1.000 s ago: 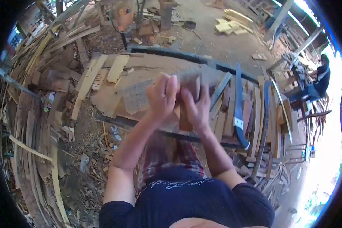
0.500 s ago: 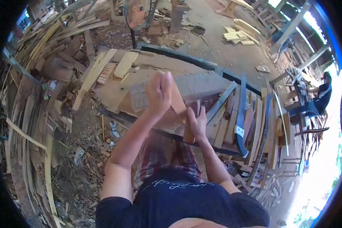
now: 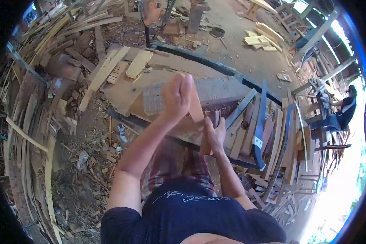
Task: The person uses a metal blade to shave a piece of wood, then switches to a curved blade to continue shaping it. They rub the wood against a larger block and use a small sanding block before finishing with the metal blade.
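My left hand (image 3: 176, 97) is closed around the upper end of a flat reddish-brown piece of wood (image 3: 197, 107), which slants down toward my body. Lower on that piece, my right hand (image 3: 216, 134) is wrapped round a small dark block (image 3: 212, 117) and presses it to the wood. The block's exact kind is hard to make out. Behind both hands a thick grey wooden beam (image 3: 219, 89) lies across the workbench (image 3: 120, 90). The lower end of the wood piece shows beneath my right hand, near the bench's front edge.
A handsaw (image 3: 259, 130) with a dark handle lies right of my right hand, among several wood strips. Pale boards (image 3: 139, 64) rest at the bench's left. Offcuts and shavings cover the floor. An orange fan (image 3: 152, 12) stands behind; another person (image 3: 345, 107) sits far right.
The view has shifted slightly, so the bench and both hands appear a little further right. Both hands keep their hold, with my left hand moved slightly to the right.
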A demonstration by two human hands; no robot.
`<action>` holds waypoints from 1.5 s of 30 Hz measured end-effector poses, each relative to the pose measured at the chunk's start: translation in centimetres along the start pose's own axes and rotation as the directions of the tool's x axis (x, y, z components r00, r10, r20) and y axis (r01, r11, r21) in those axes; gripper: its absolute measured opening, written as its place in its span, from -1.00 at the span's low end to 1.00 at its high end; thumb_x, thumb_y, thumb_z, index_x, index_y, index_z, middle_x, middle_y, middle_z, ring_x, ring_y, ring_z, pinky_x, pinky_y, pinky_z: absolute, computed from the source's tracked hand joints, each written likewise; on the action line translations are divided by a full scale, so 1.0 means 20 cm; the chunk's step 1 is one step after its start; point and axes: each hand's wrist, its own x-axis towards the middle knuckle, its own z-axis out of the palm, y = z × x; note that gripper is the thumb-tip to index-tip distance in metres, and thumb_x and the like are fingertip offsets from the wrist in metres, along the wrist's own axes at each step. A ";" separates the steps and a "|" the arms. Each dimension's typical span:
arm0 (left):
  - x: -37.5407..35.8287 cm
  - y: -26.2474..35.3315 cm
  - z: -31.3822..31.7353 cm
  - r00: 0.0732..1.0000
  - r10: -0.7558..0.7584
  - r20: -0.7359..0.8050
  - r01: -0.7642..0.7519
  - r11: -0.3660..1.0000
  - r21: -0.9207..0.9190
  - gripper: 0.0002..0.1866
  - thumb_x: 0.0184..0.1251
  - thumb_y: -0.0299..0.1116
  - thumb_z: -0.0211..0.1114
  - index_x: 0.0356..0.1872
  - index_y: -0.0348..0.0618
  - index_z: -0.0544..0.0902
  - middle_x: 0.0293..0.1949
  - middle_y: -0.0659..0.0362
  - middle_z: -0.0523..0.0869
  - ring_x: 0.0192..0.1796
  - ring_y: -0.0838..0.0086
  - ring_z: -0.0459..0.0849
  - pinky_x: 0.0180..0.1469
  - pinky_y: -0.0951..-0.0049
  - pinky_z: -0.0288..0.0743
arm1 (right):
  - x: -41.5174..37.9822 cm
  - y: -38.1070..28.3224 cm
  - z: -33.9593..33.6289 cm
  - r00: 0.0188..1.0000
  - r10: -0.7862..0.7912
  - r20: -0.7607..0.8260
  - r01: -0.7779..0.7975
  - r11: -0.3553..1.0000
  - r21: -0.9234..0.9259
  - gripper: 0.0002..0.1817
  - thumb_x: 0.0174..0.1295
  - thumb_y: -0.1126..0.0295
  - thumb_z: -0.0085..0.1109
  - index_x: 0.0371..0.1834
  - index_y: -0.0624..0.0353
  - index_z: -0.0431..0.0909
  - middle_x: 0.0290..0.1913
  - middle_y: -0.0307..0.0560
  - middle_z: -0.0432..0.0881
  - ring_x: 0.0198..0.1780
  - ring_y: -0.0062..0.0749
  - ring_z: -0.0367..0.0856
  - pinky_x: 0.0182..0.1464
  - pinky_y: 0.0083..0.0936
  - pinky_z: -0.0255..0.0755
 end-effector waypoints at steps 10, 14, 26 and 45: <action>-0.02 -0.02 0.01 0.993 0.111 -0.027 -0.106 0.982 0.156 -0.74 0.48 -0.33 0.09 -0.44 -0.24 0.44 -0.63 0.04 0.48 -0.61 0.25 0.45 -0.51 0.33 0.34 | 0.02 -0.05 0.06 0.946 -0.308 -0.105 0.319 0.941 0.114 -0.39 0.26 0.07 0.21 0.24 0.23 0.32 -0.01 0.23 0.61 0.07 0.04 0.60 0.11 -0.21 0.41; 0.01 -0.02 -0.03 0.999 -0.034 0.002 0.033 0.998 0.045 -0.74 0.41 -0.39 0.17 -0.51 -0.18 0.42 -0.64 0.00 0.47 -0.60 0.06 0.53 -0.55 0.20 0.33 | 0.00 -0.15 -0.06 0.983 -0.185 0.011 0.185 0.983 -0.010 -0.46 0.26 0.08 0.22 0.13 0.25 0.38 -0.12 0.20 0.65 -0.06 0.00 0.65 0.01 -0.23 0.46; -0.02 -0.07 -0.10 0.997 -0.076 0.000 0.076 0.997 0.008 -0.73 0.43 -0.41 0.15 -0.51 -0.20 0.39 -0.65 0.03 0.43 -0.61 0.15 0.46 -0.53 0.25 0.31 | 0.02 -0.06 -0.02 0.991 -0.120 0.052 0.124 0.988 -0.089 -0.41 0.24 0.03 0.21 0.17 0.23 0.35 -0.08 0.29 0.63 -0.01 0.21 0.62 0.02 -0.14 0.46; -0.01 0.06 0.06 0.993 0.047 0.104 -0.045 0.999 -0.019 -0.73 0.43 -0.39 0.18 -0.52 -0.19 0.41 -0.67 0.06 0.43 -0.65 0.26 0.47 -0.56 0.28 0.31 | -0.01 -0.69 -0.22 0.861 -0.495 -0.115 0.507 0.821 0.262 -0.52 0.26 0.21 0.25 0.11 0.26 0.35 -0.28 0.19 0.64 -0.18 -0.07 0.68 -0.17 -0.30 0.49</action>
